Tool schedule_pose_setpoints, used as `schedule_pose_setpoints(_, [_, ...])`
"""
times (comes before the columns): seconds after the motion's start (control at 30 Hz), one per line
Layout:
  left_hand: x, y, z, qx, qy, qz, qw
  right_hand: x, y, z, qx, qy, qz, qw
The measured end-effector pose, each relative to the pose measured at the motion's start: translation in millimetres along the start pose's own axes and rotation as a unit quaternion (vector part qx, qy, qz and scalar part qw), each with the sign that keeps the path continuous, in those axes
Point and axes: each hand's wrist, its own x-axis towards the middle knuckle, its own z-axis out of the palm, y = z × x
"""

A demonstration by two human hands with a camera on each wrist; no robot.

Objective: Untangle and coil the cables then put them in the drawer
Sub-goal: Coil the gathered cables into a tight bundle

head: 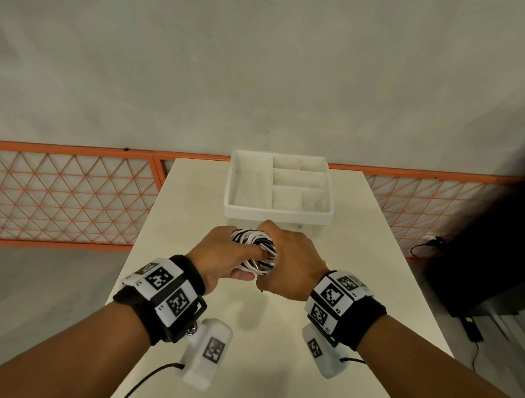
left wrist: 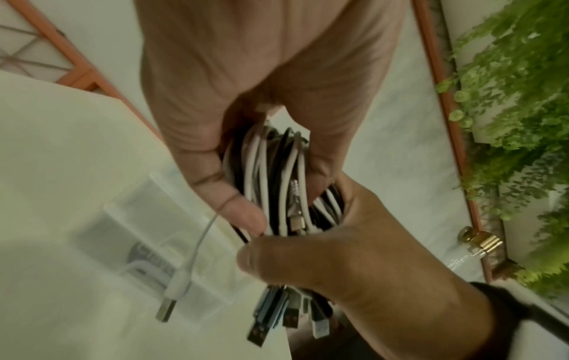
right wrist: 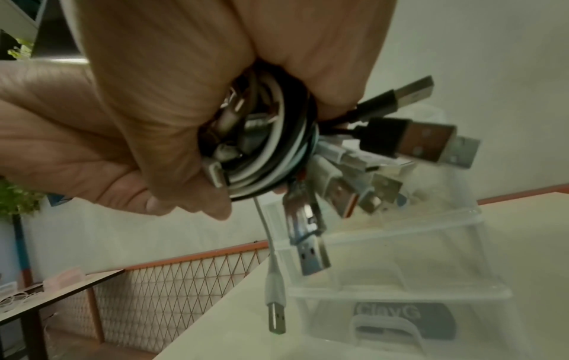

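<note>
— cables (head: 253,246): where?
— bunched as one black-and-white coil between both hands, above the table (head: 195,202), near the drawer (head: 278,212).
— fingers?
— left hand (head: 220,257) and right hand (head: 289,259) curled tight round the coil; plugs (right wrist: 400,146) sticking out below.

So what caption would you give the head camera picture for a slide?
Both hands, left hand and right hand, grip a coiled cable bundle above the table, before the open drawer.

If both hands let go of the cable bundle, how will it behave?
The cable bundle would probably spring loose: only the left hand and right hand bind it. One white end already dangles, so floppy.
</note>
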Motion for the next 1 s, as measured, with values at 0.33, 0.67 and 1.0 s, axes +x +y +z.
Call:
schedule_pose_setpoints(0.33, [9.2,-26.1,9.6,-0.017,-0.006,0.019,1.000,0.0,9.4,19.7,0.032,-0.009,0.032,0.999])
schedule_pose_setpoints(0.67, [22.9,-19.8,13.9,-0.002,0.052,0.054,0.997,2.4,16.5,27.0,0.087,0.060,0.018,0.994])
schedule_pose_setpoints(1.0, [24.2,7.5,3.6,-0.049,0.029,0.110,0.992,12.8,2.8,9.4,0.172,0.105,0.019,0.979])
